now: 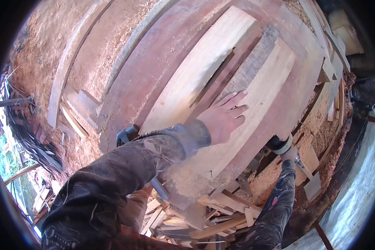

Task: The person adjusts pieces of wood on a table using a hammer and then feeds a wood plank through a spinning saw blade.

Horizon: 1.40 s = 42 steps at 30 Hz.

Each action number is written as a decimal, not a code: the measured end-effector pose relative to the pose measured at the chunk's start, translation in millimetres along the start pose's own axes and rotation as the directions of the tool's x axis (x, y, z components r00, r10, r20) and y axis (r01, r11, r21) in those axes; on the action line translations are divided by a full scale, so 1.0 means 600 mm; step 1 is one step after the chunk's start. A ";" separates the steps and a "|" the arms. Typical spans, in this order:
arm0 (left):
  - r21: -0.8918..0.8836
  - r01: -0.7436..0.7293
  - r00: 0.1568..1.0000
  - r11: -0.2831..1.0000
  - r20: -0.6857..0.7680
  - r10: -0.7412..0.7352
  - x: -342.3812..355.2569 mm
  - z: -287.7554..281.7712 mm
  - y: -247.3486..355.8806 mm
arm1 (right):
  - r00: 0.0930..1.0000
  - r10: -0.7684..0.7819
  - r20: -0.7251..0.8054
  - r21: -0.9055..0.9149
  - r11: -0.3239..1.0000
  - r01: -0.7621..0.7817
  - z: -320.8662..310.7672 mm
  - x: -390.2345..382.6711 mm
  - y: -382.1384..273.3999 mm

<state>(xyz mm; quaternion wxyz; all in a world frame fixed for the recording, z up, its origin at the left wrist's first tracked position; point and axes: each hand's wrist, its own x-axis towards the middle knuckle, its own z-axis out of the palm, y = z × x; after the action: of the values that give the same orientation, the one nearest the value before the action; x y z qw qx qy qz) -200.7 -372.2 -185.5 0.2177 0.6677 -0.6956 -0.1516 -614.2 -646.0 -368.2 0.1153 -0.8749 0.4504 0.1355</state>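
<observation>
My left hand (226, 118) lies with spread fingers on a pale curved board (264, 108), its fingertips reaching toward a weathered grey strip (260, 58) alongside it. A second pale board (196, 66) lies to the left, with a narrow dark slot or strip along its right edge. These pieces sit on a broad reddish wooden surface (162, 62). At the lower right, my right hand (288, 153) is closed on a black cylindrical tool with a silver rim (279, 143), at the surface's right edge. The tool's underside is hidden.
Two curved strips (77, 54) lie at upper left on a sawdust-covered area. A dark metal clamp (125, 135) is beside my left forearm. Offcuts (221, 221) are heaped below the surface. More boards (329, 50) line the right side, and dark scrap (33, 141) piles at left.
</observation>
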 end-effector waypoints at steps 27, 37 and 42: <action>0.125 0.015 0.980 0.992 0.197 -0.039 0.008 -0.022 0.019 | 0.872 -0.448 0.198 0.491 0.815 0.308 -0.164 -0.542 -0.783; 0.130 0.028 0.980 0.991 0.190 -0.052 0.015 -0.005 0.024 | 0.948 -0.255 0.189 0.526 0.842 0.121 -0.056 -0.590 -0.907; 0.131 0.021 0.984 0.991 0.171 -0.043 0.006 -0.004 0.013 | 0.870 -0.023 0.493 0.791 0.427 -0.437 -0.131 -0.736 -0.850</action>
<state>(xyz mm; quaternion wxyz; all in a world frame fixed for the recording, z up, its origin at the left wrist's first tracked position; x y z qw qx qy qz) -206.1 -375.1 -179.3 0.1103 0.6757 -0.7094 -0.1676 -431.8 -47.7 -103.5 0.6313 -0.5662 0.5232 0.0846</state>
